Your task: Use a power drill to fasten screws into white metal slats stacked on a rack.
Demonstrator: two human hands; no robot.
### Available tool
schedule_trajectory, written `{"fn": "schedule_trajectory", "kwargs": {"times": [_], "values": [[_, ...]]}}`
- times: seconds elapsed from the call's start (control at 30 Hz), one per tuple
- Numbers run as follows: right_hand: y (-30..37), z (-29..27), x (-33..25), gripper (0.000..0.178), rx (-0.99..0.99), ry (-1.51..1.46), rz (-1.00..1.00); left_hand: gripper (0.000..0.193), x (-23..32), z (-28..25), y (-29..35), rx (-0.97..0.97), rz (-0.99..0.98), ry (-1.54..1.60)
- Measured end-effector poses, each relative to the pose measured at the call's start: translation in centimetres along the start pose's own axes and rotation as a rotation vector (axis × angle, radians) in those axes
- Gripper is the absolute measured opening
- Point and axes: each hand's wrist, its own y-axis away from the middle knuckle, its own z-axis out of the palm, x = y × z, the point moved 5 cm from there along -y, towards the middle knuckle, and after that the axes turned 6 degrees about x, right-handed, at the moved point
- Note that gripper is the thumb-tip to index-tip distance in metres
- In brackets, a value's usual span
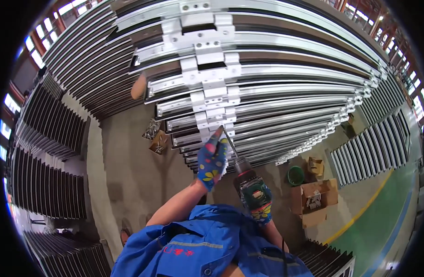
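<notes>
Hands gloved: left point(212, 160) pinches bit point(230, 142); right point(257, 199) grips half-hidden drill point(245, 177).

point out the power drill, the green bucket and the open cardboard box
power drill point(249, 187), head view, on its dark body, gripped in the right hand point(260, 207)
green bucket point(295, 176), head view, on its rim
open cardboard box point(300, 199), head view, on its left flap

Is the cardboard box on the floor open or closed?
Open: the cardboard box has its flaps spread outward, and small pale items show inside.
</notes>
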Motion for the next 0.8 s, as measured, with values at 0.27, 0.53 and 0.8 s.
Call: {"fn": "schedule_trajectory", "kwargs": {"times": [0.27, 0.53, 0.8], "values": [[-1.3, 1.5, -1.1, 0.022, 0.111, 0.230, -0.033, 0.036, -1.6, 0.8, -1.3, -0.002, 0.124, -0.037], [-1.2, 3.6, -0.1, 0.025, 0.075, -0.023, 0.256, 0.033, -2.9, 0.8, -1.4, -0.068, 0.042, 0.021], [-2.0, 3.3, -1.0, 0.023, -0.037, 0.196, 0.097, 0.021, -7.4, -2.3, 3.6, -0.380, -0.908, 0.781]]}}
